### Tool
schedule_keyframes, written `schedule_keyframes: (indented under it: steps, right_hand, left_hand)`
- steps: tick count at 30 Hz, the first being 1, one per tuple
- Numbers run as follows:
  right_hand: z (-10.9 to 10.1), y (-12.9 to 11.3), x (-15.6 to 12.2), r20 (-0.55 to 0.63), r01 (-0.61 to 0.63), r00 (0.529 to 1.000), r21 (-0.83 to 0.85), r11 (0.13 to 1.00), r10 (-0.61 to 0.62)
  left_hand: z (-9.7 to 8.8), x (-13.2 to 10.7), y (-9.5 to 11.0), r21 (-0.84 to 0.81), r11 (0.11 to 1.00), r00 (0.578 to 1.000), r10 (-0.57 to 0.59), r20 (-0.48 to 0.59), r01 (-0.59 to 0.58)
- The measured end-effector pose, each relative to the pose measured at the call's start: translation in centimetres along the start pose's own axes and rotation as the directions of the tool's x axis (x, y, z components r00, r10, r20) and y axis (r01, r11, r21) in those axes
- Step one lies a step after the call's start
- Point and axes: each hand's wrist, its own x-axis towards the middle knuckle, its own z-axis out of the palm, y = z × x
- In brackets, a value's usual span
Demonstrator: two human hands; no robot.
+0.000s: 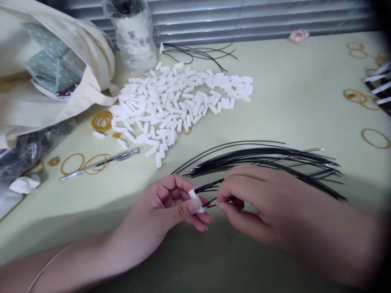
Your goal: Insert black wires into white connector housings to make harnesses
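My left hand [175,203] pinches a white plastic connector housing [195,200] between thumb and fingers. Several black wires [208,186] run out of the housing's right side toward my other hand. My right hand [247,195] is closed in a pinch on a thin black wire [210,206], its end close to the lower part of the housing. Whether that end sits inside the housing I cannot tell. Just behind both hands lies a bundle of loose black wires [262,156] with bare metal tips. Farther back spreads a heap of white connector housings [171,97].
A silver pen [100,164] and rubber bands [72,164] lie left, near a cream cloth bag [100,61]. Behind the heap stand a plastic-wrapped cup [134,36] and a wired connector [162,48]. More rubber bands [375,138] and black-and-white items [381,83] are at right.
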Motion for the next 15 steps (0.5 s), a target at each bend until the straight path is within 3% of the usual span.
schedule_keyframes:
  steps: [5,8,11,15]
  right_hand:
    - [0.4,-0.9,0.6,-0.029,-0.008,1.000,-0.015,1.000,0.008]
    - [0.1,-1.1,0.4,0.018,-0.018,1.000,0.032,0.999,0.018]
    - [-0.7,0.0,0.7,0.088,-0.111,0.991,0.100,0.989,0.102]
    - [-0.7,3.0,2.1,-0.018,-0.185,0.982,0.041,0.982,0.186]
  left_hand:
    - [0.0,-0.2,0.0,0.022,1.000,1.000,0.003,-0.014,-0.003]
    - [0.0,-0.2,0.1,0.012,1.000,1.000,-0.025,0.003,0.025]
    - [0.1,-0.2,0.1,-0.003,1.000,0.999,-0.026,0.020,0.026]
    - [0.3,0.0,0.1,0.016,1.000,0.999,-0.023,0.034,0.023]
